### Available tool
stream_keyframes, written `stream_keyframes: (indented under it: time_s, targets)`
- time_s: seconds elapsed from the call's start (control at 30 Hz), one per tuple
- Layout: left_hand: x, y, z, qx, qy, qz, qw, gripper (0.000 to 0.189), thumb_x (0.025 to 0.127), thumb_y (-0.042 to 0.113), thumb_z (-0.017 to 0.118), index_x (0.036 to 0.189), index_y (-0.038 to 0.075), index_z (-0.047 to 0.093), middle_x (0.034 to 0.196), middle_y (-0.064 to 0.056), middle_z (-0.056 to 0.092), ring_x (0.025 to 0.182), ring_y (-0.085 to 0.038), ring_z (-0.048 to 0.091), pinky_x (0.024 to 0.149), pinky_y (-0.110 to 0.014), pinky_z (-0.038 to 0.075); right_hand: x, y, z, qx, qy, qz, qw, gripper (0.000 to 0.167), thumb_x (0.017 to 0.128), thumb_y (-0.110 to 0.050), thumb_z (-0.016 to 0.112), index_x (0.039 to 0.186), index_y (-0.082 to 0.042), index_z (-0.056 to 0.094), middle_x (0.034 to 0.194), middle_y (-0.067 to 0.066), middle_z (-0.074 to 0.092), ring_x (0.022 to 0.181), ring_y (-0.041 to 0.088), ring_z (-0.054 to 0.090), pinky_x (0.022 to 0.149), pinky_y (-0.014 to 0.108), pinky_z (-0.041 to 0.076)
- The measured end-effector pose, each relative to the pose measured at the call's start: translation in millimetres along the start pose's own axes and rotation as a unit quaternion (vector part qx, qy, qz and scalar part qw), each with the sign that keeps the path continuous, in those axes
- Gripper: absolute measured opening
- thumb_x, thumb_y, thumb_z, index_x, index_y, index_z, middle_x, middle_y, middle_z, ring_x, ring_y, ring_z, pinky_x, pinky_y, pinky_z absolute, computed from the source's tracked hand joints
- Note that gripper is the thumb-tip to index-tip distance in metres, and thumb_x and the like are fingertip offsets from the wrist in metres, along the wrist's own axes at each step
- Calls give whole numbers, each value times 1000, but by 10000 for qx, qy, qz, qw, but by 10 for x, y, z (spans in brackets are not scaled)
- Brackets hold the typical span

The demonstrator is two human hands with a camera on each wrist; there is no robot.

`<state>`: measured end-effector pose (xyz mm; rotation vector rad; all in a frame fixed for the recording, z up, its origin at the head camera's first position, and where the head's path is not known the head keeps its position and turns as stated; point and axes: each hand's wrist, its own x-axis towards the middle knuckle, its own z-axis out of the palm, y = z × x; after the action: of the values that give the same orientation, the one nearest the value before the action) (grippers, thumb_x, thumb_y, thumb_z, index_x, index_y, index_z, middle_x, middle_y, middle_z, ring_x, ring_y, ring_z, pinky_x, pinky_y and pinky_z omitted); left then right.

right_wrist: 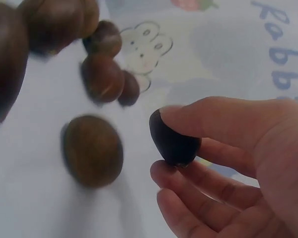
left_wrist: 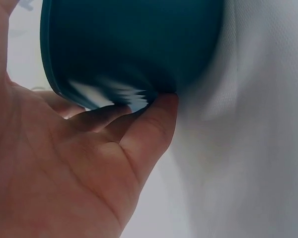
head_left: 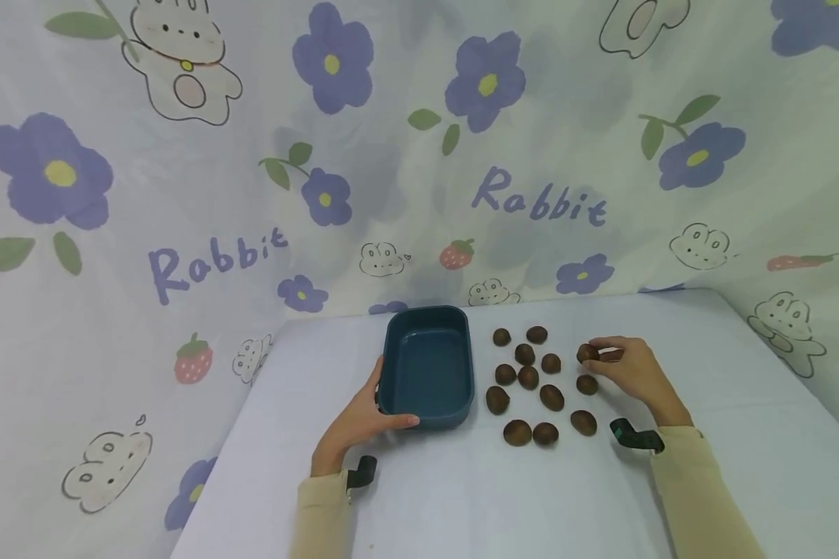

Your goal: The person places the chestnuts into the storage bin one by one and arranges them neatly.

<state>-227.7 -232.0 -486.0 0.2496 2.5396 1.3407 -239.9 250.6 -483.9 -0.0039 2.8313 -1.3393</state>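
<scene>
A dark teal baking dish (head_left: 428, 365) sits on the table with nothing inside it. My left hand (head_left: 359, 418) holds its near left corner, thumb along the front wall and fingers on the left side; in the left wrist view the fingers (left_wrist: 156, 116) bend in against the dish wall (left_wrist: 139, 44). My right hand (head_left: 632, 371) pinches a brown chestnut (right_wrist: 174, 139) between thumb and fingers, at the right of the scattered nuts. Another chestnut (right_wrist: 93, 151) lies close beside that hand, in front of it in the head view.
Several loose chestnuts (head_left: 527, 377) lie between the dish and my right hand, on a white cloth (head_left: 496, 505). A patterned curtain (head_left: 405, 171) with flowers and rabbits hangs behind the table's far edge. Dark camera mounts (head_left: 636, 436) are strapped at both wrists.
</scene>
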Motion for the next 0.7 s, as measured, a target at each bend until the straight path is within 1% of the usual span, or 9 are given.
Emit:
stream_keyframes:
  time_s: [0.1,0.17,0.4,0.5,0.6,0.7]
  targets:
    - [-10,4,-17,3,-15,2,10000,136,72,48,93,167,37,-3,177,-4,7,161,-38,19,123,-67,29,-8,-111,16,71,-12,-144,9999,55,92,-29,79,136,1,65,133,29,66,119,45,67,94,55,58]
    - [-12,-3,-25,2,-49,2,10000,136,71,49,93,167,36,-4,177,-4,7,161,-38,19,123,-66,29,-22,-187,27,148,-33,-250,9996,55,92,-28,80,136,2,65,132,28,67,118,45,67,94,54,58]
    - [-12,-4,-22,-53,-15,32,10000,137,72,50,93,167,33,-4,177,-4,6,161,-38,20,123,-66,29,-80,-424,91,382,-165,-414,9983,54,92,-30,80,135,-1,66,130,25,70,116,40,69,88,40,58]
    - [-21,4,-21,-26,-48,12,10000,137,72,49,93,167,32,-5,177,-4,5,161,-38,19,123,-66,29,-99,-500,131,505,-233,-508,9972,52,92,-28,80,134,-1,67,126,23,72,114,38,70,88,37,58]
    - [-26,5,-20,23,-67,15,10000,136,73,50,92,167,33,-5,177,-4,5,161,-37,18,124,-65,28,-106,-581,167,574,-299,-646,9958,50,92,-28,80,132,-1,68,122,21,74,112,36,71,89,39,58]
    - [-26,1,-27,-4,-41,13,10000,137,72,50,93,167,34,-5,177,-3,6,161,-36,19,124,-65,28,-101,-679,209,658,-411,-763,9941,50,91,-28,81,132,-2,69,124,20,74,113,35,71,93,43,58]
